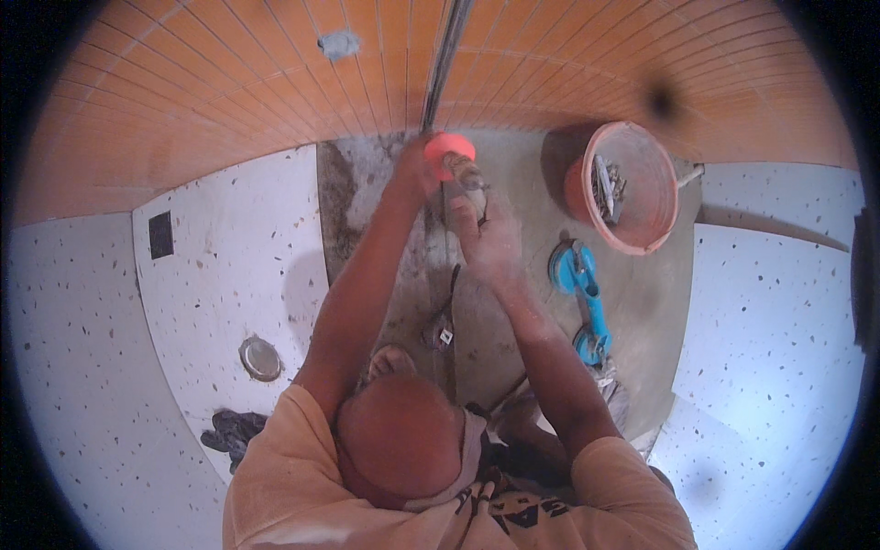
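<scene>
Both my arms reach forward to the foot of the orange wall. My right hand (pixel 488 240), pale with dust, is wrapped round the body of what looks like an angle grinder (pixel 468 178). Its bright red round end (pixel 449 151) sits at the wall's base, just below a dark vertical gap (pixel 445 64). Close against the left side of that red end is my left hand (pixel 417 174); its fingers are blurred and partly hidden, so their grip does not show. A dark cord (pixel 451 298) lies on the dusty floor below the tool.
To the right, a reddish bucket (pixel 631 246) holds debris. A blue two-cup suction lifter (pixel 592 307) lies near it. Speckled white slabs (pixel 229 275) flank the bare floor strip; a round drain (pixel 261 357) and a dark crumpled bag or cloth (pixel 235 433) are at left.
</scene>
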`<act>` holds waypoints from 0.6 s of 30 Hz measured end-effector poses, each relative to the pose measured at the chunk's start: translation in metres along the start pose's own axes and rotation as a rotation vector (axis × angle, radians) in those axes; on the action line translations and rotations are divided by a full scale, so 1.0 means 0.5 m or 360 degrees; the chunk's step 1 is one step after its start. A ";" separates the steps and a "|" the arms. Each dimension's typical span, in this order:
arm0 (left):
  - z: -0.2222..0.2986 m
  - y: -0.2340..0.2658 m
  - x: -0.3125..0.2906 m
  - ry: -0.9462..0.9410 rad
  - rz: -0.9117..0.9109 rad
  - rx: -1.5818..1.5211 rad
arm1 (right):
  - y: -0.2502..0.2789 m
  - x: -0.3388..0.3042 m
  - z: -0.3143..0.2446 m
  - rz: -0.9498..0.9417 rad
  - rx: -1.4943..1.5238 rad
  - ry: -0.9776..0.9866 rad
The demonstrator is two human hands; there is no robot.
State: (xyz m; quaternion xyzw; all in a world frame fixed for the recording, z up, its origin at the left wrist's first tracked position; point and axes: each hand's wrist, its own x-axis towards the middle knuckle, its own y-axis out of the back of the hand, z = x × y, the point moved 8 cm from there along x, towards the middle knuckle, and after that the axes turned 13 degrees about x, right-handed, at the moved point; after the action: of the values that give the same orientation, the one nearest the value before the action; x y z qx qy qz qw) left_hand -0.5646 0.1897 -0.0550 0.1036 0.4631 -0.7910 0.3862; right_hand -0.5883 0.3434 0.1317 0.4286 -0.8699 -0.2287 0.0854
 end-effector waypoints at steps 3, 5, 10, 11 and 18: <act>0.037 0.004 -0.008 -0.0254 -0.0185 0.0224 | 0.008 -0.021 -0.008 0.0083 0.0118 0.0213; 0.042 0.000 -0.015 -0.0341 -0.0118 0.0526 | -0.014 0.000 0.028 -0.0002 -0.0129 0.0027; 0.013 -0.008 -0.020 0.0008 -0.0076 0.0001 | 0.008 -0.009 0.014 -0.0053 -0.0034 -0.0076; 0.016 -0.006 -0.015 0.0001 -0.0124 -0.0026 | 0.009 -0.016 0.019 0.0018 -0.0030 0.0038; 0.002 0.027 -0.038 0.0188 0.0090 0.0604 | 0.025 -0.005 0.061 -0.0113 -0.0440 -0.0116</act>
State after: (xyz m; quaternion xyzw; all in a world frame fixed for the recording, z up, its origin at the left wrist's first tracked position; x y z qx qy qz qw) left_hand -0.5421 0.1950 -0.0534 0.2339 0.3244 -0.8454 0.3540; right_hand -0.6062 0.3619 0.1108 0.4347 -0.8169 -0.3646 0.1039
